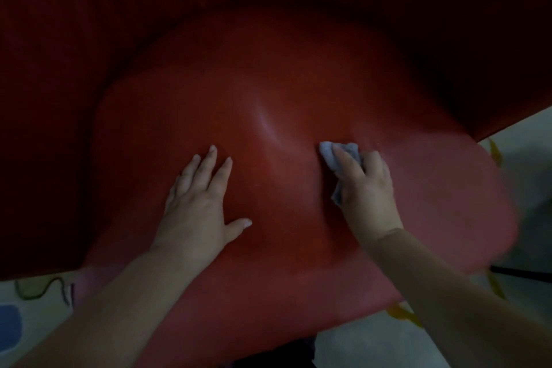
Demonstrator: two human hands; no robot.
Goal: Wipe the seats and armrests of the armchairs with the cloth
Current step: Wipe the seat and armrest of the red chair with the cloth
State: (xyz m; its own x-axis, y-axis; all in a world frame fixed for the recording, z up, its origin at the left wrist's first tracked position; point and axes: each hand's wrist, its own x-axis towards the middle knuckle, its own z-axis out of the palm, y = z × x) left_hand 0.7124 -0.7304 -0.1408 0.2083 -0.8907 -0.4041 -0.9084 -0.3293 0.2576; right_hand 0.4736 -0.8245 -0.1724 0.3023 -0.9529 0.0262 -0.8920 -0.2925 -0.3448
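Pale grey cloth point(343, 158) bunched on the middle of the red seat point(298, 84), gripped under curled fingers point(340, 152) of the right hand point(369, 185), with left hand point(197, 200) pressed flat just beside it, fingers straight and slightly spread, dark red backrest point(89, 39) curving behind

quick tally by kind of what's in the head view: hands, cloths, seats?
Hands: 2, left hand flat on the seat, right hand holding the cloth
Cloths: 1, pale cloth pressed on the seat
Seats: 1, red seat
Total: 4
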